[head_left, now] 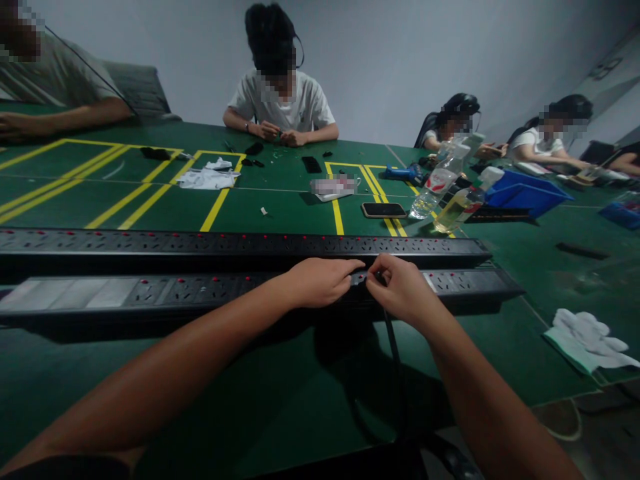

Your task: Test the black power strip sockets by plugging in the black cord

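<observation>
A long black power strip (175,293) with red-marked sockets lies across the near part of the table. My left hand (320,283) lies over its middle, thumb on the near side and fingers reaching over the far side, closed around the strip. Just to the right, my right hand (397,287) is pinched shut over the sockets. From beneath its fingers a black cable (393,340) hangs down toward the table's front; the cable's end is hidden by the fingers. Behind lies a second long black power strip (265,246), parallel to the first.
Beyond the strips are a phone (384,211), two bottles (463,203), a blue bin (523,193) and white cloth (210,175). White gloves (590,340) lie at the right edge. Co-workers sit across the table; one person's hands (283,135) hold something small.
</observation>
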`<control>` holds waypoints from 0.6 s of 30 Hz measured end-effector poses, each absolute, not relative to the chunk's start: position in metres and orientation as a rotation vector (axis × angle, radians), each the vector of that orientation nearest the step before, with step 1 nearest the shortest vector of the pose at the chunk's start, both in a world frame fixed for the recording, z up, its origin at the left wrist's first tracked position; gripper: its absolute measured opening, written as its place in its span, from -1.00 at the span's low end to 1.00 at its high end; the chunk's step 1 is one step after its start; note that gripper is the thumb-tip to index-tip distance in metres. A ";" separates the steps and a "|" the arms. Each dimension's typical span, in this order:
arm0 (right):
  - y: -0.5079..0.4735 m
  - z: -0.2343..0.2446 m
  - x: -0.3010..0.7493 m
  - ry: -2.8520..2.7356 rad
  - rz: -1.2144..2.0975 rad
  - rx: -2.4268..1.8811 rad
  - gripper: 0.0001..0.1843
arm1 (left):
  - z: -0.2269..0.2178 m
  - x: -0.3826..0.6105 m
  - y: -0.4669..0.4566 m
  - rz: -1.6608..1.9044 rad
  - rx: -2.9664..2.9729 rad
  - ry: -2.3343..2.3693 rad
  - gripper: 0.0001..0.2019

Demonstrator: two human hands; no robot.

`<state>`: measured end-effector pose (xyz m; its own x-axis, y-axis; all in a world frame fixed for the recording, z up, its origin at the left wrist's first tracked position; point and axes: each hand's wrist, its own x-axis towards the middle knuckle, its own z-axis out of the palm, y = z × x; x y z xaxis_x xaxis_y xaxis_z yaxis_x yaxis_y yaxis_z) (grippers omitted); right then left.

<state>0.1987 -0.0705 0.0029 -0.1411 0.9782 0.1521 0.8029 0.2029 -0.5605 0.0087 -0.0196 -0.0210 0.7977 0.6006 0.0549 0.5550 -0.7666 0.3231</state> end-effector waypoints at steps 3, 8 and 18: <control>-0.064 0.001 0.197 -2.025 0.496 -1.664 -0.94 | -0.020 0.009 -0.020 0.248 2.720 0.837 -0.61; -0.058 -0.001 0.198 -2.094 0.454 -1.676 -0.93 | -0.020 0.011 -0.023 0.244 2.760 0.864 -0.69; -0.067 -0.012 0.201 -1.962 0.512 -1.630 -0.87 | -0.022 0.011 -0.022 0.278 2.720 0.866 -0.60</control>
<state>0.2008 -0.0670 -0.0118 -0.1288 0.9790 0.1582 0.7767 0.1988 -0.5977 0.0112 -0.0220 -0.0225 0.8027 0.5881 0.0987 0.5359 -0.7840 0.3132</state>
